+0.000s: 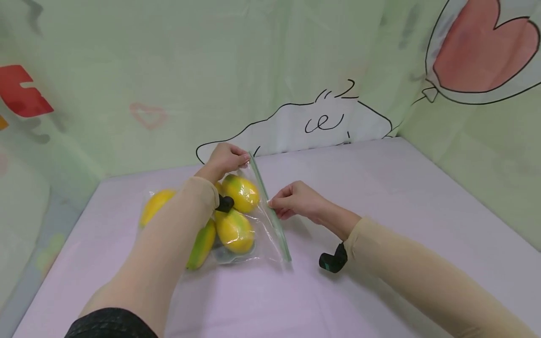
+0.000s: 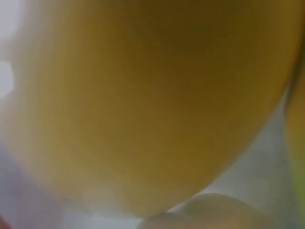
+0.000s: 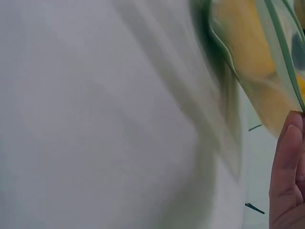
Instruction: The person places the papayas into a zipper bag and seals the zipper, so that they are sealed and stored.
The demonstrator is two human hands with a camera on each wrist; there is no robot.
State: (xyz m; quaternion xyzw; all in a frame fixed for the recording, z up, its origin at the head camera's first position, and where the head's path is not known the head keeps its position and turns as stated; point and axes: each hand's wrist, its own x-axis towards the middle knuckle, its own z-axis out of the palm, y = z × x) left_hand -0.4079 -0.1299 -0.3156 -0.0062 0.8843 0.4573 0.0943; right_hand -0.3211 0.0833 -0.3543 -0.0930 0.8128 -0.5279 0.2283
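A clear zip bag (image 1: 268,234) with a green seal strip lies on the table, holding several yellow-green mango-like fruits (image 1: 241,192). My left hand (image 1: 226,158) pinches the far end of the strip. Nearer the strip's middle, the thumb and fingers of my right hand (image 1: 297,202) pinch its edge. In the right wrist view the bag's mouth (image 3: 281,43) appears parted, with two green strips apart above the fingers (image 3: 288,167). One blurred yellow fruit (image 2: 143,105) fills most of the left wrist view. My left forearm hides part of the bag and fruits.
Left of the forearm lies another yellow fruit (image 1: 156,206), and a long green-yellow one (image 1: 202,246) lies below it; whether they are inside the bag I cannot tell. A pale cloth covers the table (image 1: 380,188). Printed fabric walls (image 1: 253,56) stand behind and at both sides.
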